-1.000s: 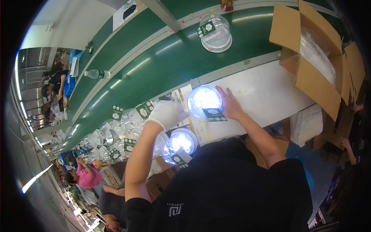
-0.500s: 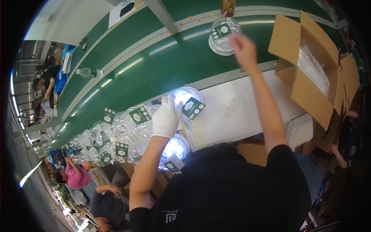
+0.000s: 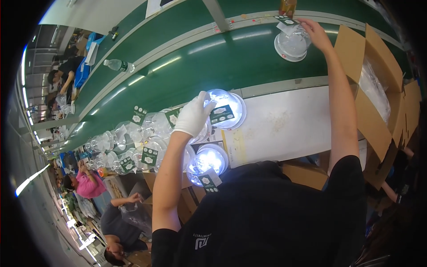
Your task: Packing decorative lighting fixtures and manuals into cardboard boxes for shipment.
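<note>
My left hand (image 3: 194, 116), in a white glove, has its fingers bent over the side of a lit clear plastic lamp (image 3: 238, 113) with a round base and a green card tag. This lamp lies at the left end of the white tabletop. Far out to the right, my bare right hand (image 3: 315, 33) has its fingers at the top of an unlit clear lamp (image 3: 291, 46) on the green surface, beside its green tag (image 3: 287, 20). The fingertips' hold there is partly hidden. Nearer my body glows a second lit lamp (image 3: 208, 162) with a tag hanging down.
Several clear lamps (image 3: 153, 127) with green tags crowd the table to the left. An open cardboard box (image 3: 371, 133) with plastic film stands at right. A water bottle (image 3: 118, 65) lies on the green surface; an amber bottle (image 3: 288, 6) stands far off. Other people work at left.
My right hand has moved farther out over the unlit lamp, whose tag has lifted toward the far side. My left hand stays on the lit lamp. The whole view has shifted.
</note>
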Demonstrator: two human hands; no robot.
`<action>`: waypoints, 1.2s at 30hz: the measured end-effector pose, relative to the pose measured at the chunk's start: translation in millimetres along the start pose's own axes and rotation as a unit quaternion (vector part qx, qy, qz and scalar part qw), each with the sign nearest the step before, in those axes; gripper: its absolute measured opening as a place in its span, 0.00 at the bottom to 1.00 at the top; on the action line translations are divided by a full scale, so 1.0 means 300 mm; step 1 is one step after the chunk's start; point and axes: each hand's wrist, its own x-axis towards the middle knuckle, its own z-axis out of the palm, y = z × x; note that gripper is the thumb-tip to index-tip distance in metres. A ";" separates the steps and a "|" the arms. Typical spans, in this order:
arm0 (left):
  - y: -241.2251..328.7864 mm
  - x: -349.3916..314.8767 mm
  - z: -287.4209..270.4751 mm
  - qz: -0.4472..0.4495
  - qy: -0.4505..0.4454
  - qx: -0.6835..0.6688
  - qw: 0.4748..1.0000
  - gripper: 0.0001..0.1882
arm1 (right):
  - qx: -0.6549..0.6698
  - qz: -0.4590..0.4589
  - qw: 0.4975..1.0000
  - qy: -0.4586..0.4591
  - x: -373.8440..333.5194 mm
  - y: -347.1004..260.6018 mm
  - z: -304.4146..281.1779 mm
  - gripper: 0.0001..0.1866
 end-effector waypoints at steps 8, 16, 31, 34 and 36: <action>0.108 -0.095 0.018 -0.095 -0.082 0.036 0.991 0.46 | -0.120 -0.101 0.987 0.018 -0.059 -0.104 -0.023 0.15; 0.156 -0.111 0.088 -0.150 -0.088 -0.236 0.956 0.30 | -0.069 -0.138 0.982 -0.105 -0.343 -0.381 -0.041 0.15; 0.114 -0.041 0.039 0.251 -0.049 0.218 0.942 0.42 | 0.179 0.096 0.978 -0.049 -0.856 -0.352 0.096 0.48; 0.147 -0.002 0.055 0.270 -0.098 0.237 0.928 0.37 | 0.163 0.182 0.959 -0.140 -1.019 -0.217 0.186 0.68; 0.140 -0.003 0.074 0.300 -0.096 0.272 0.909 0.33 | 0.124 0.196 0.965 -0.125 -1.061 -0.208 0.273 0.69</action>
